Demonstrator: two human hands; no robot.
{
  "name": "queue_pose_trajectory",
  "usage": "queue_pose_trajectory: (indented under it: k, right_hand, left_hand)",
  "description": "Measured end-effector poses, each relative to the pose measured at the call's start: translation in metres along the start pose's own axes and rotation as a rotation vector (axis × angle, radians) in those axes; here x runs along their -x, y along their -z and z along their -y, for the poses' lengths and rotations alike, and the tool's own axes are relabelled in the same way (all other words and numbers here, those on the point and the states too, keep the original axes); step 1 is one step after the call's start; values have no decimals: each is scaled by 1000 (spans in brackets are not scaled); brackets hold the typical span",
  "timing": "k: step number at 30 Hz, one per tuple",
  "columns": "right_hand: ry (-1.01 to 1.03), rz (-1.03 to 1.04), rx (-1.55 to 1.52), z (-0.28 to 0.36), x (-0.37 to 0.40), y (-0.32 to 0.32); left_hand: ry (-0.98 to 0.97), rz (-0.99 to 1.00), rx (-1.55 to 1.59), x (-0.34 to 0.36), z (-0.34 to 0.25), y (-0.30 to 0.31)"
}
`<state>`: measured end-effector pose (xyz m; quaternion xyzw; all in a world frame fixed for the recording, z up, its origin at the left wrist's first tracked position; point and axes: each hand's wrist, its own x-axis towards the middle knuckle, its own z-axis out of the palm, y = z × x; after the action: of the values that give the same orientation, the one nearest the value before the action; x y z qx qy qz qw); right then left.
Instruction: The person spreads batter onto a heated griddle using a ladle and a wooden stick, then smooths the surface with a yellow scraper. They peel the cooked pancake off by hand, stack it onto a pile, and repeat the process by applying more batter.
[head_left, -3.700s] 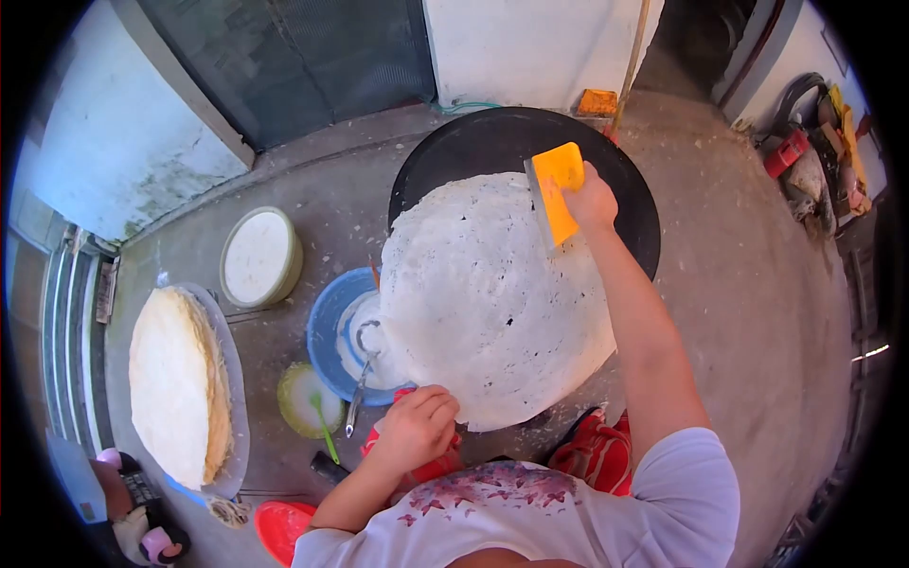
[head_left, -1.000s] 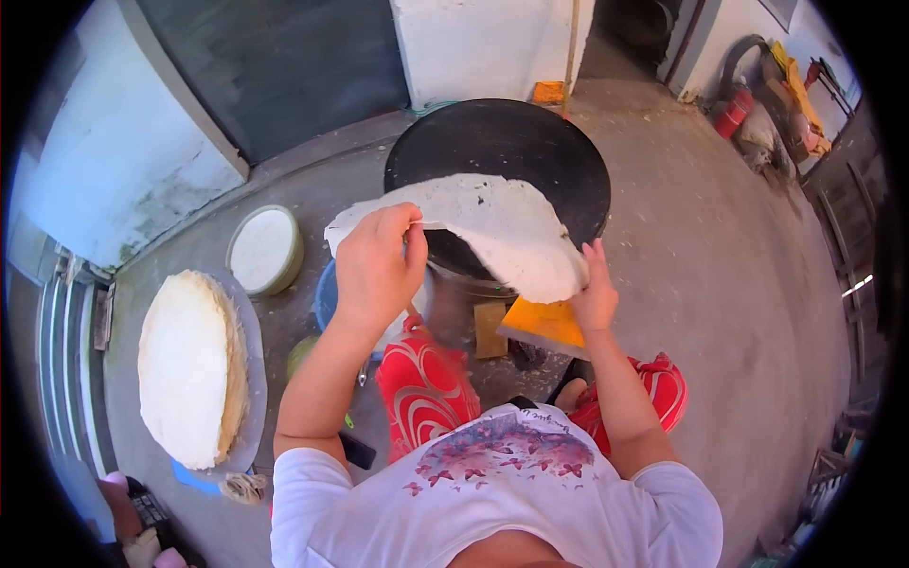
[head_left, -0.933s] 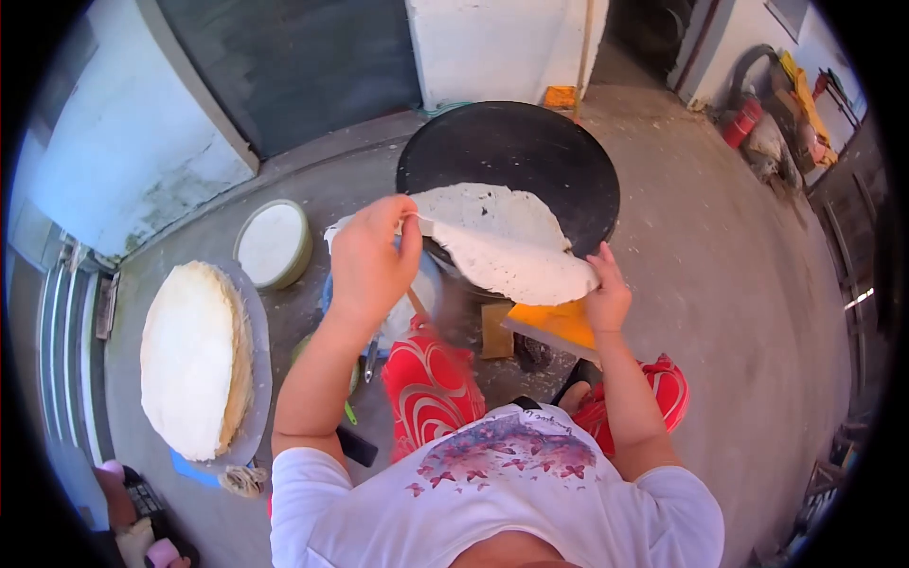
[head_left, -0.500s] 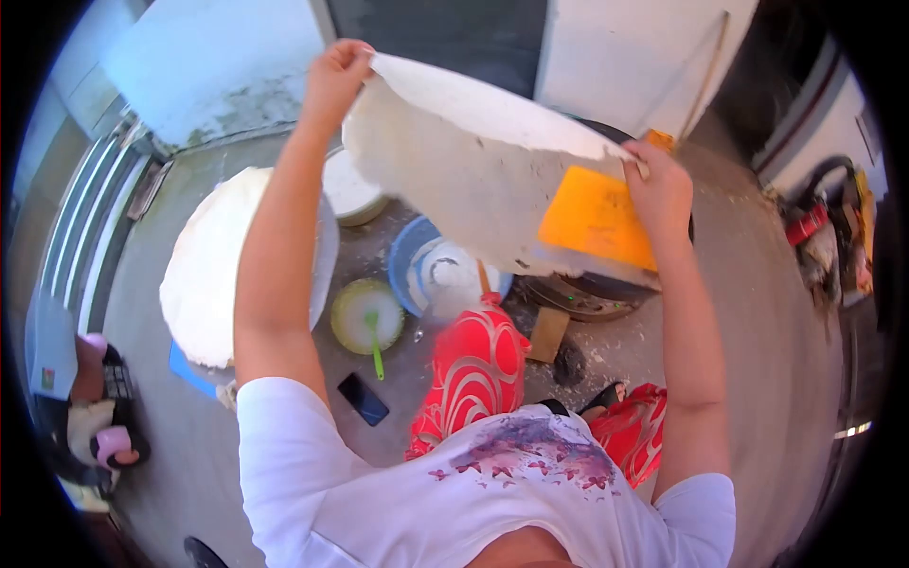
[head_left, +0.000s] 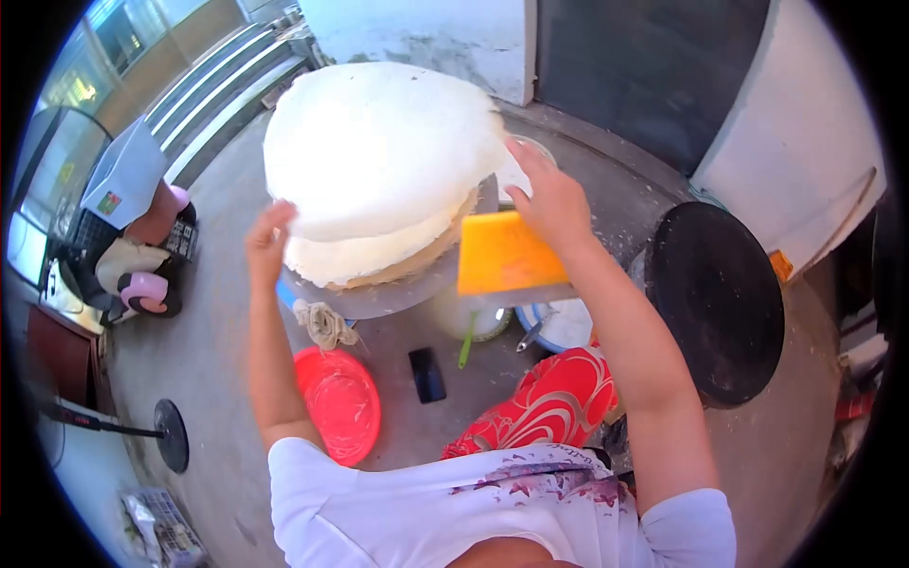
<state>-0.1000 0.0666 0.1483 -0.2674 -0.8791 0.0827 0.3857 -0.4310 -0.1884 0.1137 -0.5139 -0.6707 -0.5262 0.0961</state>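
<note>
A large thin round flatbread [head_left: 379, 142] lies over a stack of similar flatbreads [head_left: 369, 260], its edge offset from those beneath. They rest on a round grey board [head_left: 398, 301]. My left hand [head_left: 270, 237] is at the sheet's left edge, its fingers loosely curled and slightly blurred; no fold of the sheet shows pinched in them. On the right, my right hand [head_left: 551, 199] has its index finger stretched toward the sheet's edge. The same hand holds an orange scraper [head_left: 511, 254], which hangs below the palm; the fingers behind it are hidden.
A round black griddle [head_left: 718, 303] stands at right. Near my legs are a red basin [head_left: 339, 407], a phone [head_left: 427, 376], a bowl with a green spoon [head_left: 467, 341] and a blue basin of white batter [head_left: 566, 327]. A crumpled cloth [head_left: 325, 324] sits by the board.
The flatbread, held up between both hands near the griddle, is now over the stack at left. My right hand's fingers have come off its edge while keeping the scraper. My view has turned left.
</note>
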Motion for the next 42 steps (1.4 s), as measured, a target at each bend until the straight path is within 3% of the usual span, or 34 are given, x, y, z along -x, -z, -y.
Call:
queue_pose_trajectory:
  k: [2,6,8,14,17,21,23,24,26,27,28,32,35,37,38,41,42]
  right_hand:
    - [-64,82,25,-18,18,-4]
    - [-195,43,58,-70,55,23]
    - [-383,62,115,-91,73,47]
    - [-599,43,262,-158,141,96]
    - [-722,45,243,-163,161,106]
    - [-797,-9,140,-177,188,111]
    - [-808,-20,109,-176,198,112]
    - [-822,-29,79,-176,202,111]
    - [-849,-32,89,-174,209,111]
    - [-872,-34,103,-173,211,112]
    - [-876,-32,102,-172,213,112]
    - [-975,-89,-54,-185,228,108]
    - [-1109,-166,-251,-178,229,109]
    - [-1192,-205,-328,-170,231,110]
    - [-1224,-254,-401,-168,235,112]
    - [-1293,-348,-541,-172,256,120]
    - [-1330,-386,-617,-171,261,123]
  left_hand:
    - [114,103,-26,35,37,-14]
    - [282,209,-71,69,73,-34]
    - [317,243,-105,71,75,-37]
    - [321,286,-219,65,55,-58]
    - [533,-15,1,51,36,-79]
    - [611,-93,229,49,15,-90]
    - [394,198,-198,66,11,-92]
    - [392,198,-201,71,5,-92]
    - [226,371,-580,79,-9,-94]
    - [310,404,-672,76,-23,-92]
    - [310,408,-674,74,-22,-93]
    - [-12,285,-489,46,-10,-113]
    - [96,439,-427,17,-7,-149]
    - [236,681,-512,-1,-9,-172]
    - [232,682,-507,-7,-3,-181]
    - [485,1036,-538,-16,2,-204]
    - [483,1037,-534,-14,2,-207]
